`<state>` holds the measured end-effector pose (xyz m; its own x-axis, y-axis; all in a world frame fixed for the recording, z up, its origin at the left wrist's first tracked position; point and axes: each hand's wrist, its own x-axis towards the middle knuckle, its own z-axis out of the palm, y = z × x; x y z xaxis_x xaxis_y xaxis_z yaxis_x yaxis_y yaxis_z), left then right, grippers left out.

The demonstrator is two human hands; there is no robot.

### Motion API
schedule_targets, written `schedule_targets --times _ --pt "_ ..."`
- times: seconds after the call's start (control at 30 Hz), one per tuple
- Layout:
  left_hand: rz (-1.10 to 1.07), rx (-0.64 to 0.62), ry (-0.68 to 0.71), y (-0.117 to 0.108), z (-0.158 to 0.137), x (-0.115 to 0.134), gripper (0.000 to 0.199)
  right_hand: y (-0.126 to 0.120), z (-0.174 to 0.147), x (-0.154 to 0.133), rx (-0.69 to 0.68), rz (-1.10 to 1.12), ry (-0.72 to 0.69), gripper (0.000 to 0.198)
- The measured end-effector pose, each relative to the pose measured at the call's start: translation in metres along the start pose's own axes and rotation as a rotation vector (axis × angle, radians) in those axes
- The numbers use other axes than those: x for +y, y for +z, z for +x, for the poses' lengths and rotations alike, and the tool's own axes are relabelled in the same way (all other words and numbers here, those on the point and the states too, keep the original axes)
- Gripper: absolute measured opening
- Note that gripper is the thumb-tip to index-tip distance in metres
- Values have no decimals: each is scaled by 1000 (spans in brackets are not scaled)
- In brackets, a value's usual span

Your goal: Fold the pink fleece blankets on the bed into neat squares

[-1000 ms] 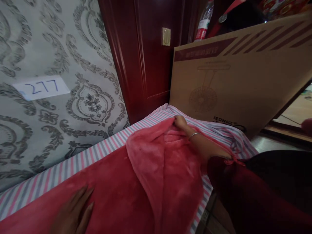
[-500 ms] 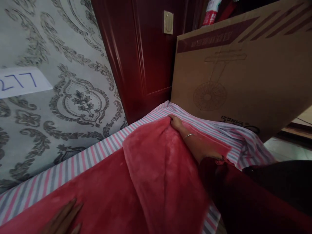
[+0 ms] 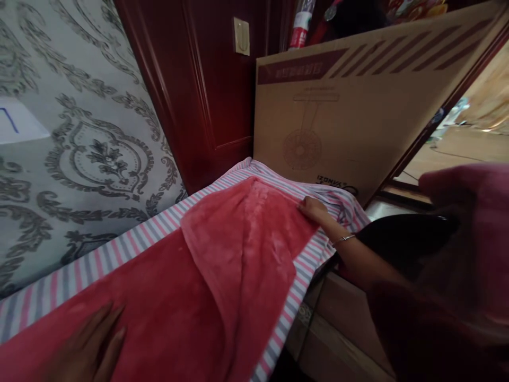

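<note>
A plush red blanket point(image 3: 159, 302) lies over a striped pink, grey and white sheet point(image 3: 131, 239). Part of the blanket is folded over on itself near the far end. My right hand point(image 3: 314, 210), with a thin bracelet at the wrist, pinches the blanket's edge close to its far right corner. At the lower left, my left hand point(image 3: 89, 345) rests flat on the blanket with its fingers stretched out and partly apart.
A large cardboard box point(image 3: 358, 116) printed with a fan drawing stands past the far end, beside a dark red wooden panel point(image 3: 202, 95). Patterned wallpaper point(image 3: 99, 148) runs along the left. A bottle point(image 3: 301, 26) shows behind the box.
My right hand has moved along the blanket's far edge to the right, toward its corner. The view has turned rightward. My left hand stays on the blanket.
</note>
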<state>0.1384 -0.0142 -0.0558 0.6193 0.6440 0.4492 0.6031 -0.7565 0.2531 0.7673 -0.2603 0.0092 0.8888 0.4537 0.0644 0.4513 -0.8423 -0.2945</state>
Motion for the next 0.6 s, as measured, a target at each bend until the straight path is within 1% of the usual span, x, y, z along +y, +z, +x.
schedule_targets --times 0.1,0.2,0.27,0.33,0.4,0.47,0.53,0.6 --pt "20 -10 -12 -5 5 6 58 -3 -11 8 54 -12 -14 35" --pt "50 -21 -29 -11 8 15 60 -8 -14 12 86 -3 -32 34" --pt "79 -34 -32 -16 10 23 59 -12 -15 10 112 5 -43 34" --pt "116 -45 -37 -21 12 32 60 -16 -17 1 161 20 -71 37" --pt "154 -58 -39 -25 13 41 61 -17 -20 -23 194 58 -155 40" --pt "184 -76 -34 -29 14 48 61 -15 -29 -62 183 122 -316 39" --pt "204 -87 -29 -30 14 52 59 -7 -47 -114 132 198 -529 35" --pt "217 -76 -32 -30 13 54 57 6 -75 -173 65 282 -760 30"
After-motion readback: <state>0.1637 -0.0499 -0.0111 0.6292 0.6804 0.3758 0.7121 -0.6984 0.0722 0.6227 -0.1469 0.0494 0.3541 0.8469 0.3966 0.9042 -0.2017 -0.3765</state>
